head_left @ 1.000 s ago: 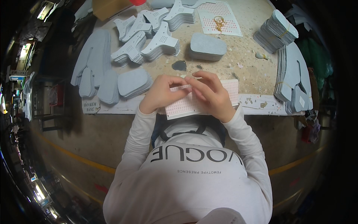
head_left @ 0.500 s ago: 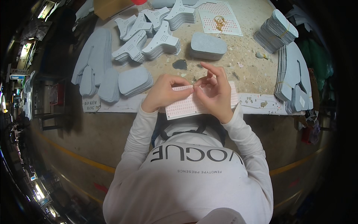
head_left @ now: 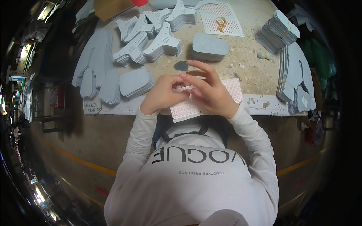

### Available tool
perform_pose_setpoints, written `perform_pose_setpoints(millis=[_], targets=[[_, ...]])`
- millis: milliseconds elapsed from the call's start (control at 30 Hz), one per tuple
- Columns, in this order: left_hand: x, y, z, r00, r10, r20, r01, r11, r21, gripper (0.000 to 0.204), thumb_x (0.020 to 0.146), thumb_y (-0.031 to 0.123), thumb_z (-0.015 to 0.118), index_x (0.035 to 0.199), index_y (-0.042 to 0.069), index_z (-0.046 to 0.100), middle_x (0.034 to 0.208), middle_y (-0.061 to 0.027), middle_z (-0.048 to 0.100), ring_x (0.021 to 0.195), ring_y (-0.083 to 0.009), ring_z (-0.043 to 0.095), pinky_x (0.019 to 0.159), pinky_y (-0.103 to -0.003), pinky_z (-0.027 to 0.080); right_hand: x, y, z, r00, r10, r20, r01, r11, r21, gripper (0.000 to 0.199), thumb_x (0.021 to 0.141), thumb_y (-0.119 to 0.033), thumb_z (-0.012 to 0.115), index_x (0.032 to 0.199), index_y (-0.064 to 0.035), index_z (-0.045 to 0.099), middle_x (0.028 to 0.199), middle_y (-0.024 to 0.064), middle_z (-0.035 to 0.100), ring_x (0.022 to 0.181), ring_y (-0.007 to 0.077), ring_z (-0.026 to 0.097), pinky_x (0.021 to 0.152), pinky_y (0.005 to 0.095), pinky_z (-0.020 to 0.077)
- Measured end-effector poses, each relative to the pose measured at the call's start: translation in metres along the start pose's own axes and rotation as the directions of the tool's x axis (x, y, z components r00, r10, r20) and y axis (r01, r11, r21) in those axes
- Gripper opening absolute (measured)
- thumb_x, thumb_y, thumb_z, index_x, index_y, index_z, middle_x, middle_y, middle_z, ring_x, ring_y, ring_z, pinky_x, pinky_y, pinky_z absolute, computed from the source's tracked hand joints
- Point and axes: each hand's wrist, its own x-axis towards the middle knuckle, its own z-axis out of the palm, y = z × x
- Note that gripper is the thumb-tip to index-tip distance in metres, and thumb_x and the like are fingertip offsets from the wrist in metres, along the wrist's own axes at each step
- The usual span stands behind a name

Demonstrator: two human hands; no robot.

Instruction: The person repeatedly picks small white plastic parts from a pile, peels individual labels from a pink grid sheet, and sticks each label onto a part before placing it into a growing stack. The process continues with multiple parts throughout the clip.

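A sheet of small red-printed stickers [head_left: 233,89] lies under my hands, its near edge jutting over the table's front. Between the thumb and fingers of my left hand [head_left: 164,92] is a narrow printed strip [head_left: 183,89], which curves toward the right. My right hand [head_left: 213,91] sits over the sheet with its upper fingers stretched out and apart, reaching to the left fingertips. Its thumb tip is partly hidden, and I see nothing clearly gripped in it.
Stacks of grey three-armed pieces [head_left: 164,42] stand at the far left. Rounded grey pads are stacked at the left [head_left: 136,81], beyond my hands [head_left: 210,47] and at the right [head_left: 277,32]. Another printed sheet [head_left: 232,28] bears rubber bands [head_left: 221,24].
The right fingers have spread and reached left over the left fingertips, where a narrow strip now shows. The sheet has tilted and shifted slightly.
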Motion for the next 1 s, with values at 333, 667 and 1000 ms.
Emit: perform_pose_setpoints(millis=[333,667,1000], targets=[[0.003,0.003,-0.005,0.999,-0.028,0.036,0.028,1.0,0.009,0.021,0.082,0.01,0.069,0.099,-0.002,0.071,0.085,-0.0106,0.072,0.08,-0.0122,0.065,0.077,-0.03,0.052,0.005,-0.008,-0.002,0.965,0.23,-0.126,-0.206,0.963,0.176,0.061,0.08,0.012,0.065,0.137,-0.0105,0.057,0.143,0.0139,0.041,0.104,0.0222,0.066,0.08,0.0327,0.0598],[0.083,0.037,-0.008,0.718,0.696,0.005,-0.59,0.604,0.536,0.037,0.077,0.016,0.08,0.11,0.004,0.068,0.105,-0.0123,0.068,0.091,-0.0262,0.068,0.082,-0.034,0.054,0.022,0.038,-0.1,0.94,0.221,-0.26,-0.312,0.864,-0.395,0.013,0.081,-0.006,0.074,0.094,-0.0067,0.072,0.096,0.003,0.065,0.093,0.0182,0.063,0.066,0.0284,0.0504],[0.139,0.024,-0.003,0.794,0.591,0.141,-0.566,0.635,0.527,0.049,0.07,0.024,0.086,0.111,0.005,0.069,0.096,-0.0113,0.069,0.082,-0.0263,0.065,0.076,-0.034,0.053,0.033,0.064,-0.084,0.999,0.045,-0.027,-0.046,0.517,-0.855,0.012,0.071,-0.009,0.074,0.081,-0.0055,0.067,0.096,0.0031,0.061,0.099,0.0217,0.06,0.077,0.0326,0.0527]])
